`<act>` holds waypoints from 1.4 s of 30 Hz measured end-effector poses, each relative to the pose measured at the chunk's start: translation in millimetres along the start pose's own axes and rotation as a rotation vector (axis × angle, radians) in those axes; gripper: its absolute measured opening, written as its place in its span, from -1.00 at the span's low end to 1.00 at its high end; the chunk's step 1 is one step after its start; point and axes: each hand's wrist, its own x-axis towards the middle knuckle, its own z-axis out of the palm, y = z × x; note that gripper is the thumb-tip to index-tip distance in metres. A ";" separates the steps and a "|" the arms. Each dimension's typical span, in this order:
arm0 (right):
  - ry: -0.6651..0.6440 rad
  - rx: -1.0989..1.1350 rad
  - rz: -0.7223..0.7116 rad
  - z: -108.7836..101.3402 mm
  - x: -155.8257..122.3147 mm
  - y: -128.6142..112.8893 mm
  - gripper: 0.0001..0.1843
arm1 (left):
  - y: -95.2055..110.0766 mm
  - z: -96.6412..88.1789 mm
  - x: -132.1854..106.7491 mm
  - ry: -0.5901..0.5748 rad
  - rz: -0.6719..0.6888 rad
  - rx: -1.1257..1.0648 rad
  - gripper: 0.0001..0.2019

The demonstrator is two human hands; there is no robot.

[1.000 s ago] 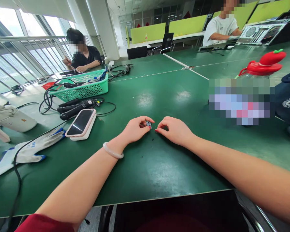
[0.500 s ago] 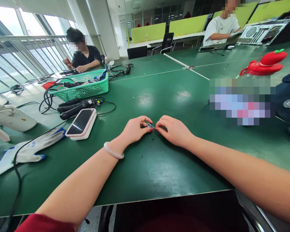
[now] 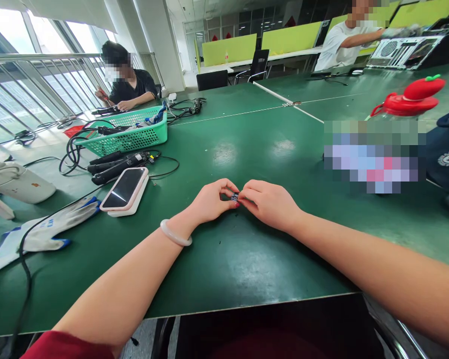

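A tiny blue circuit board sits between my fingertips just above the green table. My left hand, with a pale bangle at the wrist, pinches it from the left with curled fingers. My right hand meets it from the right, fingers pressed together on the same small part. Most of the part is hidden by my fingers.
A phone in a pink case lies left of my hands, beside black tools and cables and a green basket. White and blue gloves lie at the near left. A red-lidded bottle stands at right. Two people sit at the far side.
My right hand has moved left until its fingertips meet my left hand's on the small board. The person at the far right has raised an arm.
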 end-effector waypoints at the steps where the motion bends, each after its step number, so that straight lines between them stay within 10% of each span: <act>1: -0.005 -0.019 -0.010 -0.6 -0.1 0.0 -0.68 | -0.5 0.0 0.3 0.001 -0.004 0.000 -0.72; 34: 0.039 0.054 0.016 1.1 -1.7 1.2 -0.75 | -2.5 0.1 0.5 0.035 0.048 0.043 -0.74; 42: 0.052 -0.007 0.054 2.2 -2.3 2.6 -0.78 | 3.7 -3.6 -3.2 0.116 0.431 0.797 -0.96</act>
